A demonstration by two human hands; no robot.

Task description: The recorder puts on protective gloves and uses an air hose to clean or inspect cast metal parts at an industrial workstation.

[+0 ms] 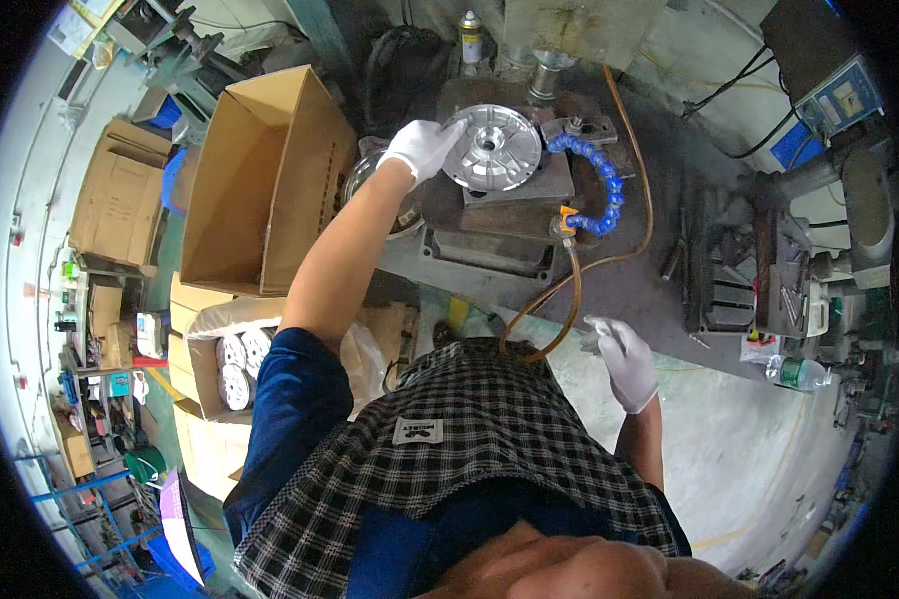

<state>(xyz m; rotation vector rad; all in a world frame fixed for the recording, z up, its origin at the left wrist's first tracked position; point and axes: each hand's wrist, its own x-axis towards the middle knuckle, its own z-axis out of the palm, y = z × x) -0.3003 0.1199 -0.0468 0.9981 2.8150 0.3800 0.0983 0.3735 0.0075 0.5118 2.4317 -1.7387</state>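
Observation:
A round, shiny metal wheel-like disc [492,148] with radial ribs and a hub hole rests on the block of the machine fixture [529,190]. At its left rim my left hand [425,148], in a white glove, is closed on the edge, its fingertips partly hidden. A blue segmented coolant hose [609,185] with an orange valve [567,222] curves around the disc's right side. My right hand [624,369], also gloved, is held off the table's front edge, with fingers loosely stretched and greyish at the tips. I see nothing held in it.
A tall open cardboard box [260,190] stands left of the fixture. Below it, a lined carton [210,359] holds several similar discs. A brown tube [569,290] loops over the table edge. A spray can [470,38] stands behind; a plastic bottle [799,373] lies right.

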